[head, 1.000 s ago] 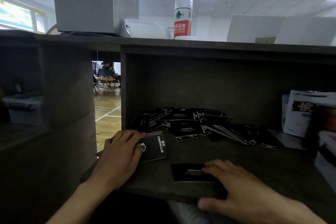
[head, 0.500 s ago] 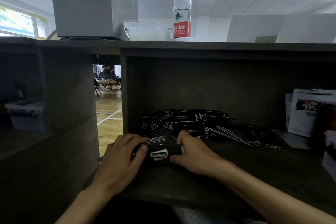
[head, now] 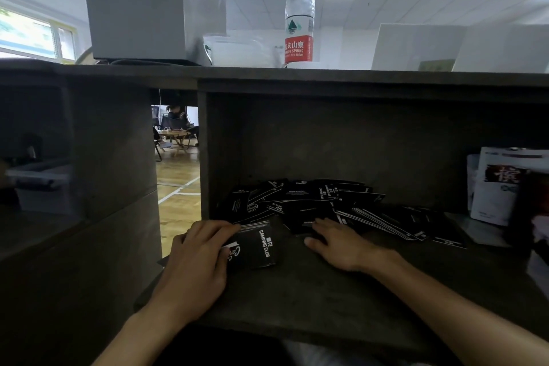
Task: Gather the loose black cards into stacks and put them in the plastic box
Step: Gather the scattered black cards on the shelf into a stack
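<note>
Your left hand (head: 198, 258) grips the small black "CAMPING CLUB" card stack (head: 258, 248) at lower centre; your right hand (head: 338, 242) lies seemingly flat-fingered on loose black cards (head: 309, 202), bare dark shelf (head: 312, 300) before them.

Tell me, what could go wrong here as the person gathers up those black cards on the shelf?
The stack under the left hand is uneven, with one card's corner poking out, so it may slip apart when lifted. The right hand lies flat on the loose pile, which fans toward the white packets; a sweep could push cards further right. The stack sits near the shelf's front edge, so cards might drop off.
</note>
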Tool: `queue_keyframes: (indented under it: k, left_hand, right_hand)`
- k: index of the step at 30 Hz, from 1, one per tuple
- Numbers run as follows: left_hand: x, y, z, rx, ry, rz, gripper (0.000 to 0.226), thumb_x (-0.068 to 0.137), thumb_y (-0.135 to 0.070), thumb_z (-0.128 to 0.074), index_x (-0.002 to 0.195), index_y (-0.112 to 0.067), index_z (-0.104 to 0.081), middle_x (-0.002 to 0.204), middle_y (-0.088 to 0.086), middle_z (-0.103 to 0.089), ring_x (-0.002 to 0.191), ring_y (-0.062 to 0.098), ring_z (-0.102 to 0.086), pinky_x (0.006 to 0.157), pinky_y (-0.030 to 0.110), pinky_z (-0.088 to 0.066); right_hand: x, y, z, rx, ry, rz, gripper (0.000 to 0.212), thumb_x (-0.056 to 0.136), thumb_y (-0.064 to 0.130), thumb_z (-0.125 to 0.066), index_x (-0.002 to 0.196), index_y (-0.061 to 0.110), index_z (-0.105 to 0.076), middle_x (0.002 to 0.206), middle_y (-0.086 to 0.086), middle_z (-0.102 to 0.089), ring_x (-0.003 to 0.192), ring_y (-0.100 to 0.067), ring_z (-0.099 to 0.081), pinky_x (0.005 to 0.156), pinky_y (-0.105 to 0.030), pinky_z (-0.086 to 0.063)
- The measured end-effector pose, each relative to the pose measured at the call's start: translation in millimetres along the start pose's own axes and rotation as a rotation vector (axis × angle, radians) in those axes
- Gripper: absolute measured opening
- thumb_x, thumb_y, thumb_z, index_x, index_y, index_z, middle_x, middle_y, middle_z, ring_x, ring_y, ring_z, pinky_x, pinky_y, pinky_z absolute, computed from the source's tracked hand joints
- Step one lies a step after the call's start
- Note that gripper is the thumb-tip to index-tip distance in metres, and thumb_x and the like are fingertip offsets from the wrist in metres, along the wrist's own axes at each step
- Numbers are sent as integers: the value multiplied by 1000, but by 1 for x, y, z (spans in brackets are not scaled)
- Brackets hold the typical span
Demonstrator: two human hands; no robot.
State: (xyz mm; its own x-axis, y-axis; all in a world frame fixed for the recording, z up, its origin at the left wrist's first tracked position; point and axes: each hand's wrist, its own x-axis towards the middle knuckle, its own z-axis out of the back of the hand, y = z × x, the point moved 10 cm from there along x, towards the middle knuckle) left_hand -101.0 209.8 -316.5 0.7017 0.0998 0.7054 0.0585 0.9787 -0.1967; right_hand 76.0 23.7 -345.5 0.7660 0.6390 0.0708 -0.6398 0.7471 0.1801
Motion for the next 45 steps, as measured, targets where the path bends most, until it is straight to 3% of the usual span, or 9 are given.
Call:
queue_keyframes:
  k: [6,12,16,21,26,29,33,39,45]
  left_hand:
    - [1,-2,-3,56,6,6,47,85,-28,-41,129,-30,-56,125,-16,-53,118,9,-45,82,34,-37]
    - [1,-5,0,42,5,7,50,86,-37,-31,129,-31,-56,124,-17,-52,118,7,-43,85,36,-42]
    - [2,-5,2,-10,11,36,53,91,-49,-24,130,-33,-57,124,-21,-51,119,1,-39,91,35,-39]
    - [2,-3,1,-36,37,54,59,93,-56,-19,132,-33,-56,128,-19,-51,122,2,-39,98,40,-40]
    - [2,-5,1,-16,47,48,60,93,-56,-18,132,-32,-55,128,-18,-51,122,4,-39,97,39,-40]
    - [3,-5,1,-12,45,47,59,93,-56,-18,132,-33,-55,128,-19,-51,122,4,-38,96,37,-39]
    - [3,-3,0,-24,47,52,59,93,-57,-19,131,-32,-57,128,-17,-53,122,7,-40,97,42,-41]
    - [2,-6,2,-28,50,63,62,92,-58,-18,132,-31,-57,129,-15,-53,124,8,-40,99,43,-39]
    - [3,-6,1,-50,54,62,62,92,-57,-19,132,-29,-57,129,-13,-54,124,9,-40,100,45,-40]
  right_hand:
    - [-103,19,11,-23,-16,127,94,71,93,-30,145,36,-41,143,23,-37,135,1,-30,115,-31,-28]
    - [-161,47,16,-139,-27,335,62,83,71,-57,140,50,-42,135,34,-30,123,14,-22,106,-16,-22]
    - [-155,76,37,58,-180,449,22,90,44,-56,111,41,-63,113,24,-61,110,9,-51,96,-15,-36]
    - [-106,105,19,-53,-222,416,29,96,49,-52,117,31,-62,118,14,-57,115,-9,-50,99,-35,-43]
    - [-113,69,28,127,-409,309,21,96,42,-55,111,32,-64,112,20,-52,110,0,-49,97,-25,-43]
    - [-134,53,41,159,-459,279,38,88,61,-45,105,35,-68,107,26,-57,107,3,-52,92,-23,-46]
    - [-157,43,12,-52,-273,265,76,81,87,-24,129,41,-60,132,31,-48,125,12,-36,106,-22,-38]
    - [-193,55,7,-162,-565,490,30,92,39,-53,114,30,-72,121,7,-65,112,-11,-59,75,-30,-56]
    - [-153,88,48,-134,-542,416,27,96,39,-44,104,34,-69,91,14,-59,85,-9,-56,73,-28,-42]
